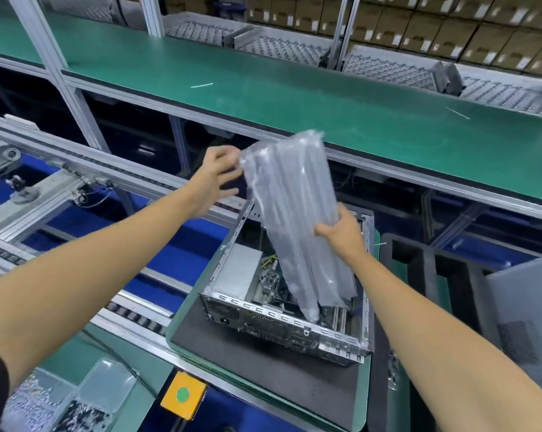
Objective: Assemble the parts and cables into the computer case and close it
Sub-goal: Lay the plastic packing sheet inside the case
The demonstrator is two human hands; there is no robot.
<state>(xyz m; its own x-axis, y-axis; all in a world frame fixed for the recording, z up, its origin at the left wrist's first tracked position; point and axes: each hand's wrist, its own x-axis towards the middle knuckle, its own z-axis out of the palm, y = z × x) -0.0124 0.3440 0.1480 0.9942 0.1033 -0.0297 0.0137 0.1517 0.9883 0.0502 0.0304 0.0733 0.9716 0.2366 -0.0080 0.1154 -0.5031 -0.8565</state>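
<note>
An open metal computer case (341,344) lies on a black mat (248,353), its motherboard (268,283) and silver power supply (237,272) showing inside. A long inflated air-cushion bag (291,207) stands tilted, its lower end inside the case. My right hand (341,230) grips the bag's right edge at mid-height. My left hand (215,179) touches the bag's upper left corner, fingers spread and blurred. What lies under the bag in the case is hidden.
A grey case side panel (525,316) leans at the right beside black foam inserts (419,260). Clear bins of screws (67,403) and a yellow box with a green button (183,395) sit near the front. A roller conveyor (132,313) runs left; a green shelf (294,98) spans behind.
</note>
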